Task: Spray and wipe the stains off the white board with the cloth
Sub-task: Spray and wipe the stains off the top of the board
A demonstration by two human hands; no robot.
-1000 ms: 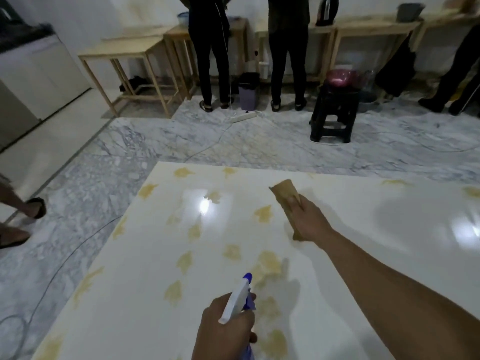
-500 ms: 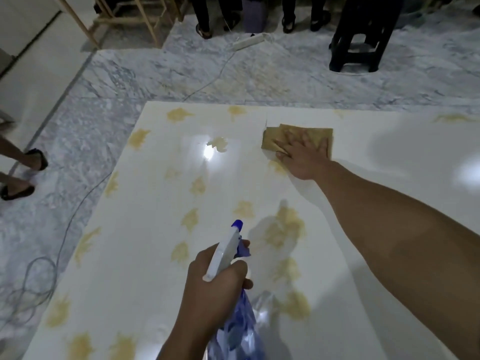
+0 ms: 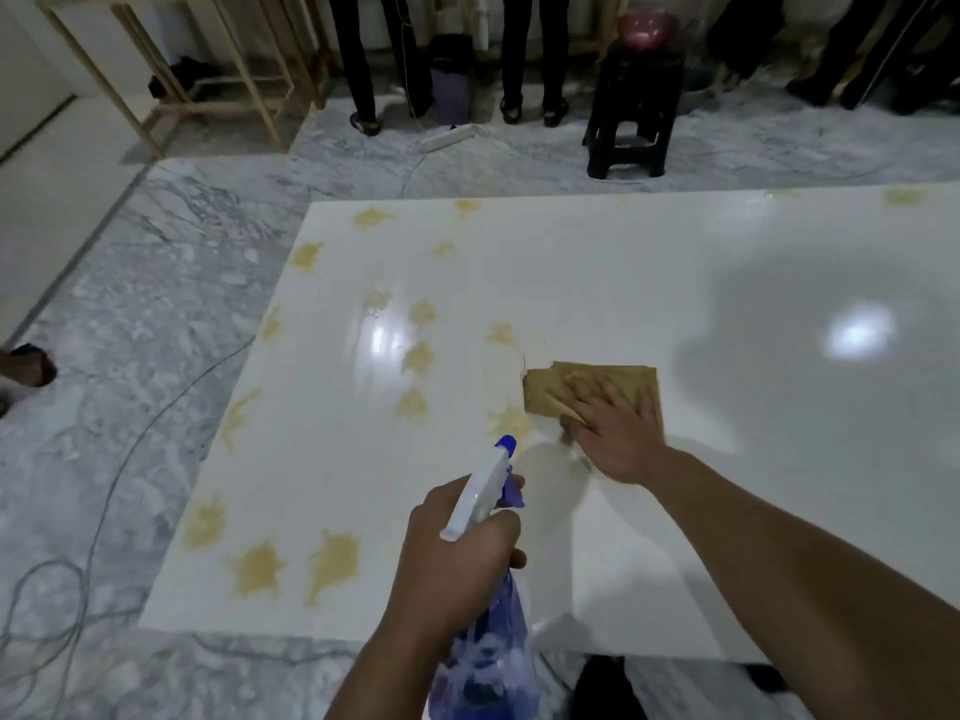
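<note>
A large glossy white board lies flat on the marble floor. Several yellow stains dot its left half and near left corner. My right hand presses flat on a tan cloth near the board's middle, fingers spread. My left hand grips a blue spray bottle by its neck, with the white and blue nozzle pointing toward the stains beside the cloth.
Grey cables trail over the marble floor on the left. A black stool stands beyond the board's far edge, with a power strip, people's legs and wooden tables behind it. A foot is at far left.
My right hand has drawn the cloth across the board toward me, and the stains along its path are gone. The left hand keeps its hold on the bottle. The view has shifted.
</note>
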